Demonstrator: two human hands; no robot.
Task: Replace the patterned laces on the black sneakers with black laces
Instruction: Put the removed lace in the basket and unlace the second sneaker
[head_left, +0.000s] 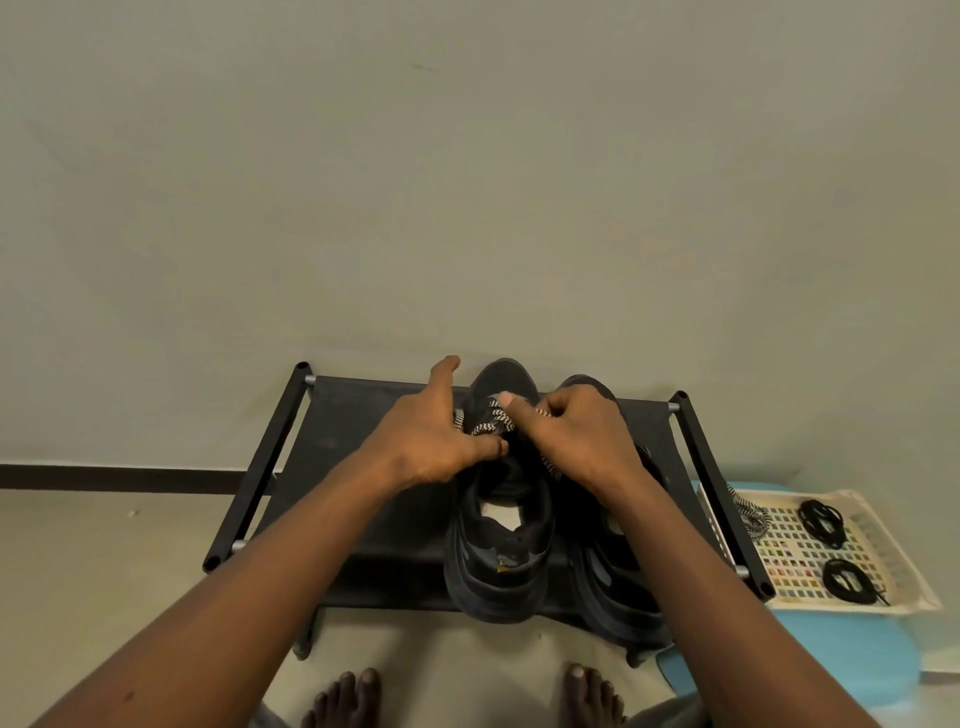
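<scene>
Two black sneakers stand side by side on a low black rack (363, 410), toes toward the wall. The left sneaker (501, 545) carries a black-and-white patterned lace (491, 423) across its upper eyelets. My left hand (431, 436) rests on that shoe's left side, thumb pinching the lace, index finger stretched out toward the wall. My right hand (576, 436) grips the lace on the right, thumb pressed across it. My right forearm partly hides the right sneaker (621, 587). Two coiled black laces (821, 519) (849, 581) lie in a tray.
A cream perforated tray (893, 571) sits right of the rack on a light blue surface (852, 654); it also holds a loose patterned lace (750, 514). A plain wall stands just behind the rack. My bare feet (467, 696) are on the floor in front.
</scene>
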